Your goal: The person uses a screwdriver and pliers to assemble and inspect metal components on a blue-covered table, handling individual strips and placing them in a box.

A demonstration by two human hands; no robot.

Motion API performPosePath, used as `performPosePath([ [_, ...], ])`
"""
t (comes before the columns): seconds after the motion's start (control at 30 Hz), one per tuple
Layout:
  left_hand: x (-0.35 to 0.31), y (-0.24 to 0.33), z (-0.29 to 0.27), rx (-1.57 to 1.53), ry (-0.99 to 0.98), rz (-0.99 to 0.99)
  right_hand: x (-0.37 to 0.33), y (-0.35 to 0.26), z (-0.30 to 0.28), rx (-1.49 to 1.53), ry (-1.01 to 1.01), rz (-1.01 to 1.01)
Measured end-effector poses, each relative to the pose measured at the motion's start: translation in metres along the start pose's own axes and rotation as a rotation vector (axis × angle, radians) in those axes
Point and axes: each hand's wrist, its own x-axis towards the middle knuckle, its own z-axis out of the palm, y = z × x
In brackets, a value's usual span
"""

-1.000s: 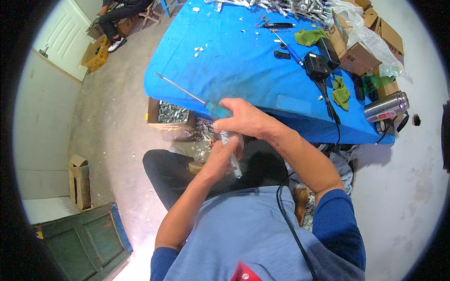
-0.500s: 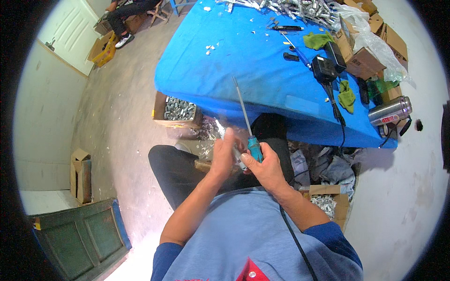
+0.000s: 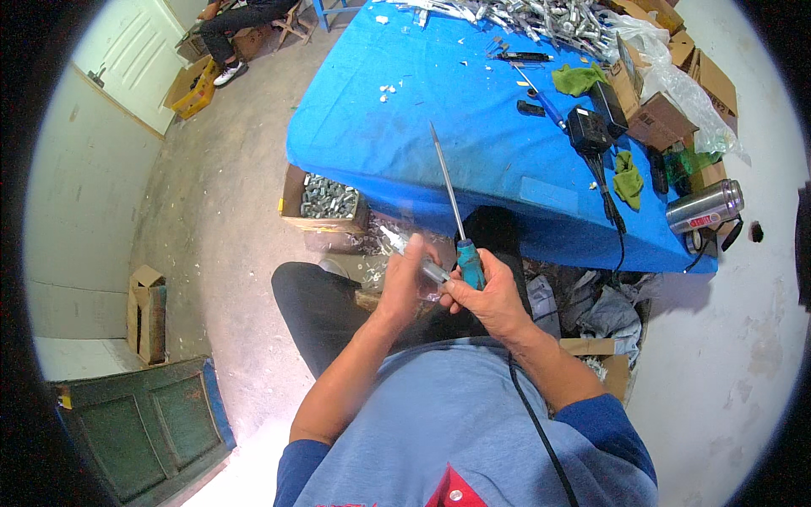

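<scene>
The fingertips of the left hand (image 3: 403,281) are mostly hidden behind its thumb and a slim grey-and-white tubular part (image 3: 435,271), whose middle is covered and whose pale upper end is blurred; the left fingers are closed around this part, its grey lower end lying at the right thumb, though whether the two touch is hard to make out; the right hand (image 3: 492,297) grips a screwdriver (image 3: 470,265) by its teal handle, the shank pointing up and slightly left in front of the blue tablecloth (image 3: 372,127); both hands sit close together over the lap, forearms angling inward from the lower edge; beyond them, a carton (image 3: 325,225) of small metal pieces stands by the table's near left corner; at the upper left, a seated person (image 3: 232,24) is cut off by the frame.
</scene>
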Motion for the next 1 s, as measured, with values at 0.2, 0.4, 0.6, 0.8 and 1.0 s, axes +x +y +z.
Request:
performPosePath([
  [0.2,-0.003,0.018,0.007,-0.061,-0.07,-0.11,0.02,-0.018,-0.039,-0.556,-0.07,-0.316],
  [0.4,0.004,0.024,0.0,-0.08,-0.152,-0.169,0.046,-0.057,-0.07,-0.741,-0.285,-0.424],
  [0.6,0.01,0.033,0.005,0.083,-0.226,-0.216,0.074,-0.09,-0.086,-0.896,-0.435,-0.463],
  [0.8,0.024,0.044,0.005,0.03,-0.192,-0.217,0.087,-0.109,-0.101,-0.919,-0.505,-0.457],
  [1.0,0.039,0.044,0.011,0.135,-0.293,-0.275,0.103,-0.107,-0.103,-0.985,-0.53,-0.424],
])
